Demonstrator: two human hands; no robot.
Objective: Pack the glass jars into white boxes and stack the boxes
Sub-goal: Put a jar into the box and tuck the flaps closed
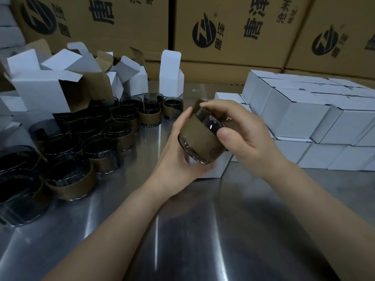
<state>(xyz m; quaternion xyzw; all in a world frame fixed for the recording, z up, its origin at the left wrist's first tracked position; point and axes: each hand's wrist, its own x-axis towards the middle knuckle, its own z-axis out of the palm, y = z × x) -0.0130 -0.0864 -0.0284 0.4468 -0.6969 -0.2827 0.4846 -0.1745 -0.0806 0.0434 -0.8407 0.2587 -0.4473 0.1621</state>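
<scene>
A jar (199, 136) in a brown sleeve is held above the table (182, 230) at centre frame, tilted, mouth toward the upper right. 2 hands hold it: the left hand (178, 151) cups its side and base with curled fingers, and the right hand (243, 134) pinches the rim between thumb and fingertips. Just below sits a box (217, 169), mostly hidden. At left stand many sleeved jars (97, 134), close together, open-topped and too dark inside to read. Behind them, upper left, open boxes (40, 92) lie jumbled with flaps up, and 1 upright box (171, 78) stands apart. At right, closed boxes (304, 114) are stacked in 2 layers, contents hidden. Cartons (233, 27) line the back.
</scene>
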